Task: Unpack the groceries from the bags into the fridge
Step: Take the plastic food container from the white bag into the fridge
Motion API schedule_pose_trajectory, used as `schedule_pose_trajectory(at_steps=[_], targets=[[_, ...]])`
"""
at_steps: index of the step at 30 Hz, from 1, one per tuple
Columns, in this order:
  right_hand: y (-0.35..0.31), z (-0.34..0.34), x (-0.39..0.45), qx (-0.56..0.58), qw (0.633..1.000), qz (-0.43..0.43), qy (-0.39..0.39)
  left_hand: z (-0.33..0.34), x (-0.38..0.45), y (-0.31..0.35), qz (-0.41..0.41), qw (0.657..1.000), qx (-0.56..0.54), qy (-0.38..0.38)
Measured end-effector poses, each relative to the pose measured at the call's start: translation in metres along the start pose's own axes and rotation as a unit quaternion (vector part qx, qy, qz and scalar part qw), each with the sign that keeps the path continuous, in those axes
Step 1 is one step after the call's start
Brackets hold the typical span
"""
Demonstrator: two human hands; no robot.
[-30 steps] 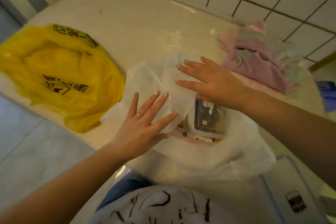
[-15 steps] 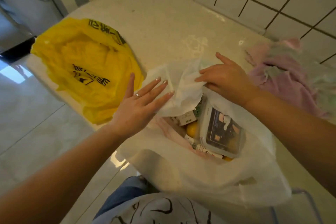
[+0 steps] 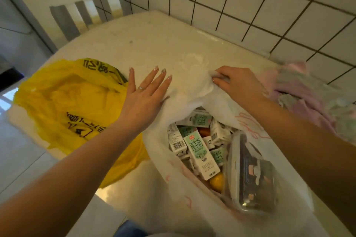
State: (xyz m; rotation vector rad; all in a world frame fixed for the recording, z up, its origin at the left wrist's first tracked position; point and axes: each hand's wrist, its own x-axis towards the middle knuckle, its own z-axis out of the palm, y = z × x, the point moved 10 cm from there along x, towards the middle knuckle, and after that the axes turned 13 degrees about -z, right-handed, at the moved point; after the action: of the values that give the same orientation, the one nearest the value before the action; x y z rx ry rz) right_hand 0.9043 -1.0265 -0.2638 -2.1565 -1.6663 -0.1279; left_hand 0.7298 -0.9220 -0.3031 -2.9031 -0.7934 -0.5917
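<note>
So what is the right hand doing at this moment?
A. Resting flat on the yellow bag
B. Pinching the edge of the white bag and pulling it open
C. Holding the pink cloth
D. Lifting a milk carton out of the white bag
B: the right hand has its fingers curled on a fold of the white bag, whose mouth gapes over the milk cartons.

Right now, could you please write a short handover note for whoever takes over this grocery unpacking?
Left hand: fingers straight, pressing the white bag flat beside the yellow bag.
Right hand: pinching the white bag's rim, holding it open.
Inside: milk cartons, a clear lidded container, a yellow fruit.
Done: bag opened.
Left: everything still to go into the fridge, which is not in view.
</note>
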Motion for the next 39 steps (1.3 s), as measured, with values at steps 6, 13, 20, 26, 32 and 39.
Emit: schedule_pose_trajectory(at_steps=[6,13,20,26,32,39], targets=[[0.042,0.040,0.028,0.027,0.995,0.093,-0.033,0.046,0.029,-0.027,-0.042,0.998,0.011,-0.054],[0.078,0.094,0.024,0.038,0.974,0.171,-0.140,0.097,0.030,-0.036,-0.068,0.989,0.022,-0.126],[0.080,0.084,0.020,0.072,0.975,0.172,-0.119,0.083,0.035,-0.044,-0.116,0.989,-0.013,-0.093],[0.054,0.005,-0.006,0.057,0.990,0.126,-0.041,-0.005,0.063,0.002,-0.065,0.990,-0.116,0.054],[0.029,-0.023,-0.079,0.015,0.986,0.126,-0.105,-0.027,0.027,0.126,0.242,0.960,-0.122,0.064],[0.023,0.006,-0.151,-0.012,0.970,0.131,-0.207,0.045,0.015,0.154,0.350,0.935,0.018,-0.064]])
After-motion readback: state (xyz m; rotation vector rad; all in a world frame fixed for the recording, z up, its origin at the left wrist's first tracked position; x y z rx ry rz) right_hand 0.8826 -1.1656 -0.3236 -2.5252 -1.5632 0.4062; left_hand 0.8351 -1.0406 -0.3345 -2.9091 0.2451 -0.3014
